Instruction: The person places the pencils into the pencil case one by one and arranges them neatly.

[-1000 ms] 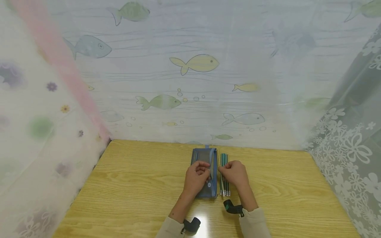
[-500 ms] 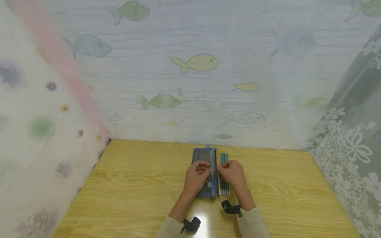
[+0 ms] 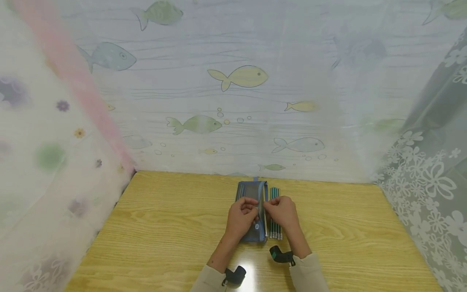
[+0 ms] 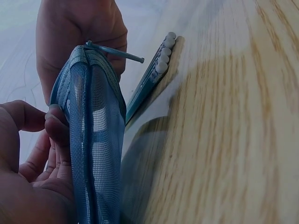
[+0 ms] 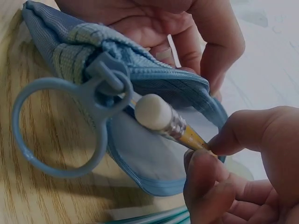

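Observation:
A blue mesh pencil case [image 3: 251,190] lies on the table, its zipped side gaping open. My left hand [image 3: 240,219] pinches the upper edge of that opening between thumb and fingers. Between thumb and forefinger my right hand [image 3: 284,211] pinches a yellow pencil [image 5: 189,136] with a white eraser. This pencil lies lengthwise along the mouth of the case, its eraser end close to the zipper's ring pull [image 5: 60,128]. Beside the case, under the right hand, several green pencils [image 3: 275,194] lie in a row. More dark pencils [image 3: 239,190] show through the mesh.
The wood-grain table [image 3: 168,219] stretches to both sides. A fish-print curtain [image 3: 237,121] hangs behind its far edge, and a lace-flower curtain [image 3: 419,174] hangs on the right. Each wrist wears a small black camera [image 3: 236,276].
My right hand has moved left, bringing the yellow pencil from beside the green pencils to the mouth of the case. The left hand has stayed in place on the edge.

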Tool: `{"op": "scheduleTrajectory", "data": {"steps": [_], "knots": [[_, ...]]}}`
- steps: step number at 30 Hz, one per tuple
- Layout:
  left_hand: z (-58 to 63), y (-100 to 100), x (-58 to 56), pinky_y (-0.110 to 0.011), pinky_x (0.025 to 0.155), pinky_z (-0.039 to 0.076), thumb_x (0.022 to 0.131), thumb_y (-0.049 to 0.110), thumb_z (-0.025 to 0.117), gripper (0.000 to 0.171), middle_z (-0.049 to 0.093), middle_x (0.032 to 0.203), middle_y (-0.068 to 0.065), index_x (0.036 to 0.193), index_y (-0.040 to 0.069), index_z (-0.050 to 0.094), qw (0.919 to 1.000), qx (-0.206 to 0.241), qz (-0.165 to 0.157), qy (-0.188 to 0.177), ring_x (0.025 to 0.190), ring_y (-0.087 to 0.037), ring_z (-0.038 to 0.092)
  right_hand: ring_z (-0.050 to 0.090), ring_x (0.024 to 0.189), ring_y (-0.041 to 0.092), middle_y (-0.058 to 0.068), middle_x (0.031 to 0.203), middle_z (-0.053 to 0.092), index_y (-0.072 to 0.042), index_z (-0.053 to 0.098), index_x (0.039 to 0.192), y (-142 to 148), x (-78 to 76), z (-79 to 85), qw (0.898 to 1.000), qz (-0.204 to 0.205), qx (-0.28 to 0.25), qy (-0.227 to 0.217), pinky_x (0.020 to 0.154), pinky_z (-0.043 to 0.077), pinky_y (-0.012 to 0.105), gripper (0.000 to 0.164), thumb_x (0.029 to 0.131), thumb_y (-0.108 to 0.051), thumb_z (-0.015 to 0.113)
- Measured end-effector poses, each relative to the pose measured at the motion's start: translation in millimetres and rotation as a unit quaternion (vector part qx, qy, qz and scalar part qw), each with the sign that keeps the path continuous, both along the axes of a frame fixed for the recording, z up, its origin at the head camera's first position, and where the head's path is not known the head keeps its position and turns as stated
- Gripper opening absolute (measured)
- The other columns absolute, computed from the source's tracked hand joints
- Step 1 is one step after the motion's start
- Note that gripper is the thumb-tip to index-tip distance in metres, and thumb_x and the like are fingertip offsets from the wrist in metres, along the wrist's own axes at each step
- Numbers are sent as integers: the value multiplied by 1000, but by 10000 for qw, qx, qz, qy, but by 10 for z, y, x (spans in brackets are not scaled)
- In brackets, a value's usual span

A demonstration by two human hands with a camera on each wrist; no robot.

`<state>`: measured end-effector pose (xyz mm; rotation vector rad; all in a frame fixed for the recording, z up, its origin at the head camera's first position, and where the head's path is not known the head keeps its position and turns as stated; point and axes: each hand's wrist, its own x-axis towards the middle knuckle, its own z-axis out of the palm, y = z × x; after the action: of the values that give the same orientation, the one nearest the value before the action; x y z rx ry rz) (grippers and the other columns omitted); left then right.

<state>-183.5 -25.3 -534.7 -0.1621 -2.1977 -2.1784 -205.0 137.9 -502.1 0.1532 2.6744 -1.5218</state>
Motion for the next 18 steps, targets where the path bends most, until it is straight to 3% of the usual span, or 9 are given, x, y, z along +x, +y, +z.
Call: {"op": "scheduleTrajectory", "data": {"steps": [11,18], "knots": [[35,-8,25,-21,56,54,95,-2,67,18,70,87,-15,112,-1,72,10000,42,-31,27,64,-14,65,70,53,21,8,61,71,2,79,87,-31,29,15,9985,58,-527,-110,53,61,35,18,92,-11,68],[34,-11,25,-22,56,54,96,-1,67,18,70,88,-15,113,-1,71,10000,39,-59,7,65,-13,65,72,55,24,9,65,73,2,80,89,-21,37,24,9990,137,-410,-87,56,62,37,19,95,-14,71]]}}
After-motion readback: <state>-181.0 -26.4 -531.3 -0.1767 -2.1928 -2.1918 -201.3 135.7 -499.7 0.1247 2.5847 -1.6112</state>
